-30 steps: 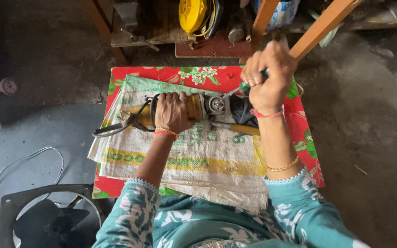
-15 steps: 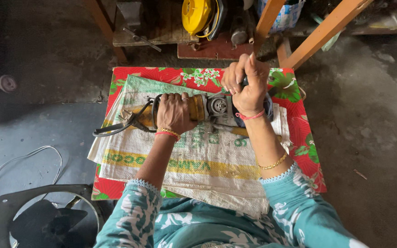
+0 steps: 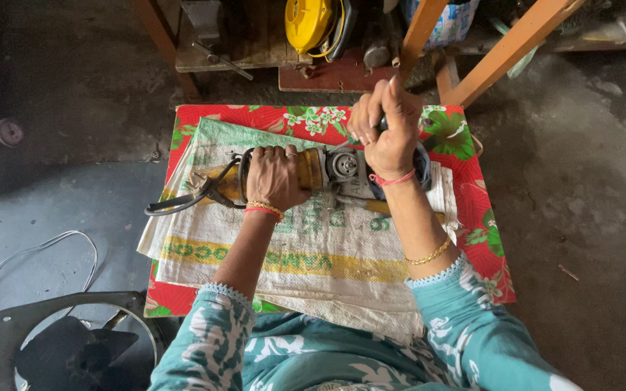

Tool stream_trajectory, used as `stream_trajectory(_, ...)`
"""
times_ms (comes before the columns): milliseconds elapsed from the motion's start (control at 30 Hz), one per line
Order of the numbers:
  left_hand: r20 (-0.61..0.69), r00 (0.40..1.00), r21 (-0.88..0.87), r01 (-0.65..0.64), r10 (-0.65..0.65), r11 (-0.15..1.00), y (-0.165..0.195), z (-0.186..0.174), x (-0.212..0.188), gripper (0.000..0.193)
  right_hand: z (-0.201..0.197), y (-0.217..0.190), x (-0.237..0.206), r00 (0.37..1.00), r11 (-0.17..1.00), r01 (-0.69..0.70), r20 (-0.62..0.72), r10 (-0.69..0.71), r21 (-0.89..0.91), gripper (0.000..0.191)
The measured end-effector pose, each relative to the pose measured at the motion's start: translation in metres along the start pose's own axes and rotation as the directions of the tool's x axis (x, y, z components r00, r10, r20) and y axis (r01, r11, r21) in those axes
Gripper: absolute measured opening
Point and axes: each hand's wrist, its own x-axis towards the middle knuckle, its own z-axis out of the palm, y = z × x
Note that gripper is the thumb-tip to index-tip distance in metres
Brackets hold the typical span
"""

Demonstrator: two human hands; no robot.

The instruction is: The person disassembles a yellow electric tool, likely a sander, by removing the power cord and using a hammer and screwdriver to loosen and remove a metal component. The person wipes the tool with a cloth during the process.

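The left hand [image 3: 275, 176] wraps tight around the yellow angle grinder [image 3: 313, 170], which lies on a white woven sack [image 3: 291, 246]. The right hand [image 3: 389, 134] grips something at its head; I cannot tell what.

The right hand [image 3: 389, 134] hides the grinder [image 3: 313, 170] head (disc unseen); the fan frame [image 3: 52, 340] runs off the bottom edge.

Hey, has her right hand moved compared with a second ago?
Yes. The right hand has come in from the red cloth's far right corner, leftward toward the angle grinder's head; the left hand grips the body.
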Motion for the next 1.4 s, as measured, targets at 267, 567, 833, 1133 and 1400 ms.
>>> stream_trajectory(267,-0.076,0.997,0.035,-0.021,0.023,0.999,-0.001,0.002,0.002,0.089,0.0,0.003,-0.002,1.0,1.0,-0.002,0.001,0.002,-0.022,0.051)
stream_trajectory(567,-0.028,1.0,0.02,-0.005,0.006,1.0,0.0,-0.003,0.001,0.074,0.002,0.001,0.001,1.0,0.998,0.013,0.002,-0.013,-0.059,0.052)
stream_trajectory(833,-0.01,1.0,0.001,-0.002,0.002,1.0,0.0,-0.004,0.001,0.075,0.003,0.001,0.0,1.0,1.0,0.006,0.008,-0.006,-0.028,0.051)
stream_trajectory(1133,0.025,1.0,-0.002,0.014,-0.014,1.0,0.0,-0.003,0.002,0.081,0.0,0.003,0.004,0.999,0.999,-0.041,0.014,0.041,-0.017,0.047)
stream_trajectory(1400,0.01,1.0,-0.003,0.012,-0.012,1.0,0.0,-0.005,0.001,0.079,0.011,-0.019,0.019,0.918,0.87,0.095,0.381,0.112,-0.483,0.04)
